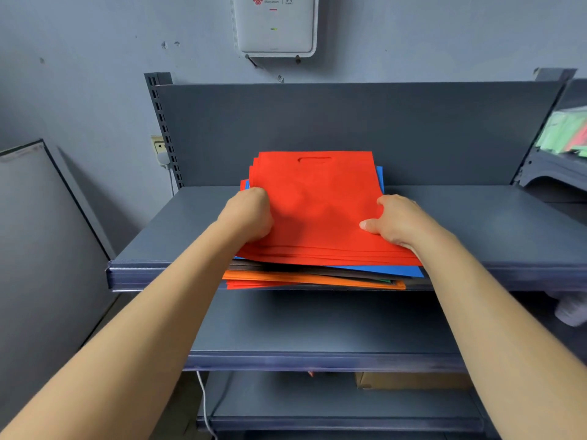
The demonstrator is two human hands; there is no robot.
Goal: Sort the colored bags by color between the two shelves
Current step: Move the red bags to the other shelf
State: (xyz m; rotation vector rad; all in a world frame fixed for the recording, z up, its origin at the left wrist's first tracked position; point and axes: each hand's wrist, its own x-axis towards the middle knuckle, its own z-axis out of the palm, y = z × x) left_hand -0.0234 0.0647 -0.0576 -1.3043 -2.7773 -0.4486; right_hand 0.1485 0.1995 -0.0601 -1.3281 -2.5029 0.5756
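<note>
A stack of flat coloured bags lies on the top grey shelf [476, 223]. Several red bags [317, 198] form the top layers, each with a cut-out handle at the far end. Below them show a blue bag [397, 270], a dark bag [286, 268] and an orange bag [301, 278]. My left hand [247, 214] grips the left edge of the red layers, fingers tucked under. On the right edge, my right hand [394, 222] holds the same red layers with its thumb on top.
A lower grey shelf [317, 338] sits beneath, and a third below it holds a cardboard box [413, 380]. A second shelf unit at the right holds green and red bags [568, 134]. A grey board [38, 217] leans at the left. A white router [274, 23] hangs on the wall.
</note>
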